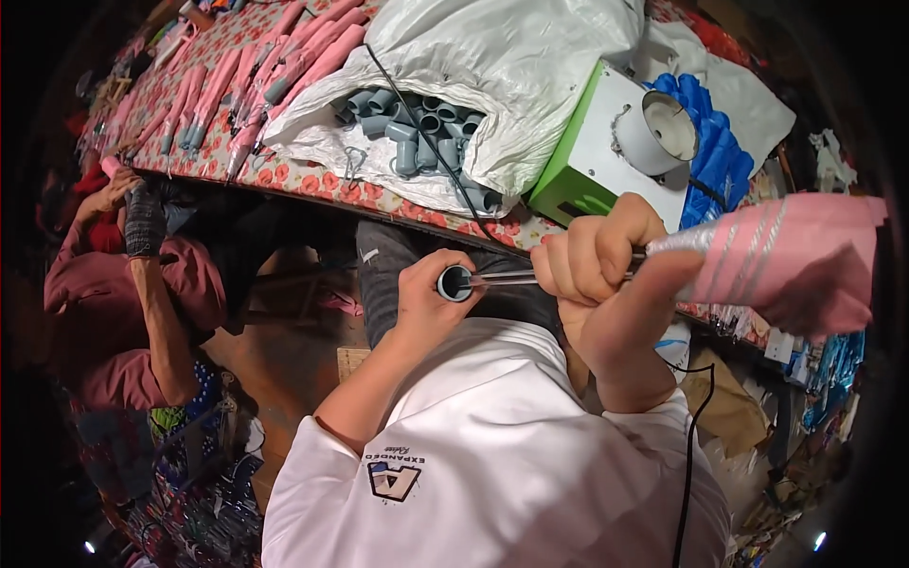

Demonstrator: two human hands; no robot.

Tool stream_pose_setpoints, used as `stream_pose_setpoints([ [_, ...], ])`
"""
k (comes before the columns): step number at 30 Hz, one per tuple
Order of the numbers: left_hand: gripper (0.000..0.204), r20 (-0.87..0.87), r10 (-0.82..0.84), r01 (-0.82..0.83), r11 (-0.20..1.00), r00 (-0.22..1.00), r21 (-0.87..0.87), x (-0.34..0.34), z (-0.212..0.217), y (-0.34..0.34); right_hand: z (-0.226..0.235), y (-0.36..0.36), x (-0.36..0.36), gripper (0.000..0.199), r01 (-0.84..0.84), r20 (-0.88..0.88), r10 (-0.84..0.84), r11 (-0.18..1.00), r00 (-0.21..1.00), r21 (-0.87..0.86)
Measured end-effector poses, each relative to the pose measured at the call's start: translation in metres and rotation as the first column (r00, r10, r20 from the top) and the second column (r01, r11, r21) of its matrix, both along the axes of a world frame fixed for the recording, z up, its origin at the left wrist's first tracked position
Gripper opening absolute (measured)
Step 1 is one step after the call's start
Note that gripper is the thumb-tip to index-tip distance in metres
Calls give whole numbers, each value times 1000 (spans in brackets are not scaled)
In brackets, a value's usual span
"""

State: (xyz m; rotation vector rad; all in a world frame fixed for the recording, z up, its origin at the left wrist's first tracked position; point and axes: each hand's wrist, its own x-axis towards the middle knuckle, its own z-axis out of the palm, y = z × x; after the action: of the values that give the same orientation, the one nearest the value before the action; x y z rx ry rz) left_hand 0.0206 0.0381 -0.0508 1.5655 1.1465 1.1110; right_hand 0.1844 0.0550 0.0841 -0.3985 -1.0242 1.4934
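My left hand (428,295) is closed around a short grey plastic handle piece (453,283), its round open end showing. In my right hand (611,279) is a folded pink umbrella (772,260) with silvery stripes, gripped where the cloth meets the shaft. The umbrella's thin metal shaft (511,278) points left, and its end meets the rim of the grey piece; how far it goes in, I cannot tell. Both hands are above my lap, just short of the table edge.
An open white sack (511,57) of grey plastic pieces (407,128) lies on the flowered table (327,185). Right of it stands a green and white machine (606,142) with a metal cup, beside blue bundles. Pink umbrellas (303,57) lie far left. A co-worker (133,293) sits at left.
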Motion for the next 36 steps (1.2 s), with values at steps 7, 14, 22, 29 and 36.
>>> stream_pose_setpoints([
  [7,23,-69,121,-113,987,990,111,5,1,6,-4,-7,-4,41,300,364,-253,951,896,-76],
  [14,21,16,85,-86,994,996,62,22,8,9,9,6,30,47,186,939,-199,971,282,150],
  [22,37,-74,-9,19,990,997,139,67,35,14,28,28,83,55,160,-295,-185,981,937,-108],
  [29,57,-73,-703,698,678,708,231,63,65,-32,161,51,126,38,443,14,-489,802,872,400],
  [36,42,46,-424,423,905,904,45,52,38,-1,91,137,156,57,129,-345,-36,960,938,250],
])
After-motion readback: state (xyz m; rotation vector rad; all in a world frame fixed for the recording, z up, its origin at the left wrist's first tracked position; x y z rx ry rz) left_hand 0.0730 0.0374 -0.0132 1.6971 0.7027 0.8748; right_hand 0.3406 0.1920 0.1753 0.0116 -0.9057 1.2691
